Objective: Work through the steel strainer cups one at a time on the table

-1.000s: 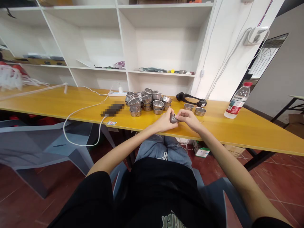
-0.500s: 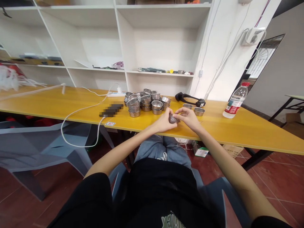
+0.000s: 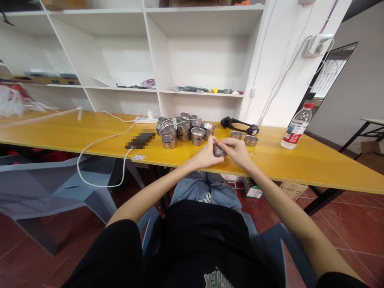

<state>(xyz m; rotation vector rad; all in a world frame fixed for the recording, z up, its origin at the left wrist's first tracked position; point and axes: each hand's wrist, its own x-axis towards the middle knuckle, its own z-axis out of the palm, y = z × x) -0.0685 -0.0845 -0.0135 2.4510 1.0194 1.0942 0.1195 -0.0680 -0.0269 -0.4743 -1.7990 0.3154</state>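
My left hand (image 3: 209,153) is wrapped round a small perforated metal strainer basket (image 3: 218,151), held tilted above the table's front edge. Thumb and fingers of my right hand (image 3: 235,150) are pinched together at the basket's upper rim, touching it. Whatever may be between those fingertips is too small and hidden to make out. Beyond my left hand stands a pile of similar strainer baskets (image 3: 184,128), several stacked on one another. Two more, a strainer basket (image 3: 251,141) and another strainer basket (image 3: 236,135), sit past my right hand. Thin small bits (image 3: 251,154) lie beside my right wrist.
On the yellow table (image 3: 324,168) are a black headband-like device (image 3: 239,125), a water bottle (image 3: 297,127) with a red cap, and a blurred dark item (image 3: 140,140) with a white cable (image 3: 78,162) hanging over the edge. White shelves (image 3: 207,56) stand behind.
My right hand's fingers have moved slightly down and left, closer over the basket's rim. The left hand keeps its hold, and the basket has turned a little. The view has shifted slightly.
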